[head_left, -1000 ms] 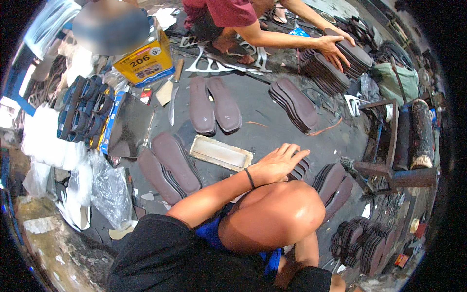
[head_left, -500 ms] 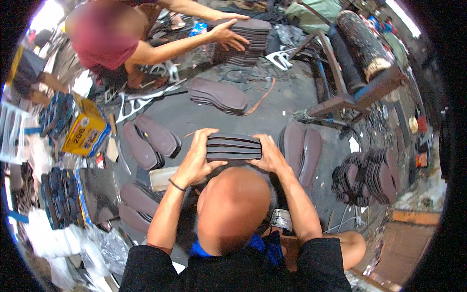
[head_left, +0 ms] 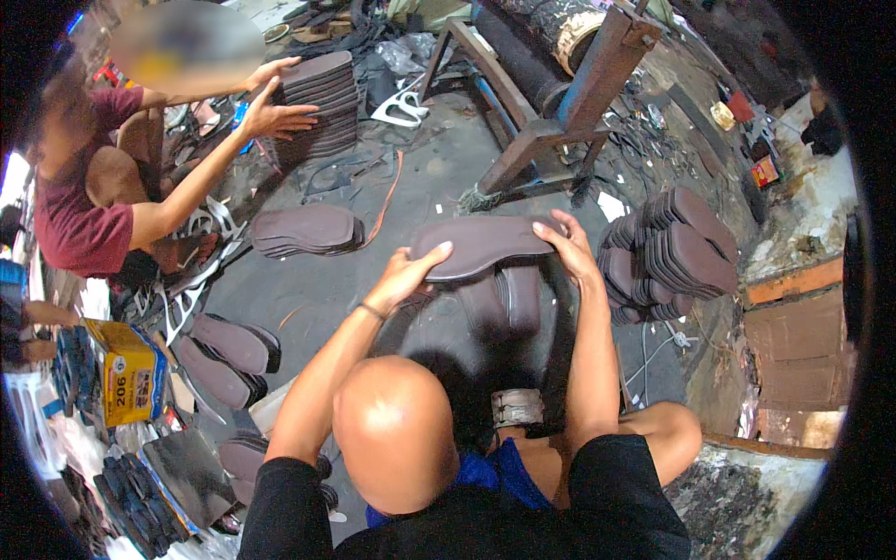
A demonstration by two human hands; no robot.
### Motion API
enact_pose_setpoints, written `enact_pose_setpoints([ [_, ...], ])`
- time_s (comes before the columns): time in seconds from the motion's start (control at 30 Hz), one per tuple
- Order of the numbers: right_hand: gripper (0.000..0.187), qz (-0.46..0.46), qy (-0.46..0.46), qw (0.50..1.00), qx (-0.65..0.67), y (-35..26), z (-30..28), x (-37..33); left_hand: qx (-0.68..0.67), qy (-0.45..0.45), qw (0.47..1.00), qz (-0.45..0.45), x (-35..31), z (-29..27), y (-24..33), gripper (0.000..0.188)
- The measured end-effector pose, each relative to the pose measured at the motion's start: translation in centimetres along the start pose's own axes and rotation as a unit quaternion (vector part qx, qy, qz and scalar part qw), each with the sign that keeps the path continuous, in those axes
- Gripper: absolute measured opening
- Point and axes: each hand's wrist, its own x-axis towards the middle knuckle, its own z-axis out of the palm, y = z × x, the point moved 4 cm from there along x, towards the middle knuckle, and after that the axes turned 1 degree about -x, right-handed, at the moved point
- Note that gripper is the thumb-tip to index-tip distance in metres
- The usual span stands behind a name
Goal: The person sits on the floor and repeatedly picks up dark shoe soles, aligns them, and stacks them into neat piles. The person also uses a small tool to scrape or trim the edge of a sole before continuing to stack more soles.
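A small stack of dark brown shoe soles (head_left: 495,245) lies lengthwise between my two hands, its broad top face showing. My left hand (head_left: 411,277) grips the left end, thumb on top, and my right hand (head_left: 567,247) grips the right end the same way. Their other fingers are partly hidden beneath or behind the soles. Just under the held stack, a pair of sole piles (head_left: 516,299) rests on the dark floor, partly covered by it. To the right of my right hand stand several taller bunched piles of soles (head_left: 686,247).
At the far left, a co-worker's hands (head_left: 280,117) flank a tall sole stack (head_left: 322,93). More soles lie at the left middle (head_left: 303,231) and lower left (head_left: 224,350). A rusty metal frame (head_left: 523,149) stands ahead. A yellow-and-blue box (head_left: 131,373) sits at left.
The held soles have turned from edge-on to face-up, and my hands have moved right, over the sole piles there. The view has swung right. The co-worker's hands remain at the tall stack.
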Motion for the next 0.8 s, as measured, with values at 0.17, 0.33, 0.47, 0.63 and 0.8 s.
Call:
enact_pose_setpoints([
  [0.17,0.103,0.102,0.037,0.97,-0.217,5.0,-0.1,2.1,0.127,0.122,0.983,0.052,7.5,0.2,-6.4,0.113],
  [0.33,0.056,-0.157,0.009,0.98,-0.12,-5.3,16.4,-2.0,-0.024,0.258,0.956,0.135,-0.2,-3.3,-8.2,0.089],
  [0.47,0.078,-0.062,-0.184,0.977,-0.091,-0.4,31.9,2.3,-0.144,0.247,0.948,0.136,-5.4,-5.2,-14.1,0.06],
  [0.63,0.119,0.013,-0.248,0.903,-0.349,5.2,38.2,5.9,-0.046,0.305,0.94,0.149,-13.6,-8.7,-15.4,0.044],
  [0.8,0.106,-0.169,-0.288,0.872,-0.358,2.8,37.7,1.0,0.35,0.317,0.83,0.296,-11.3,-14.9,-6.4,0.07],
])
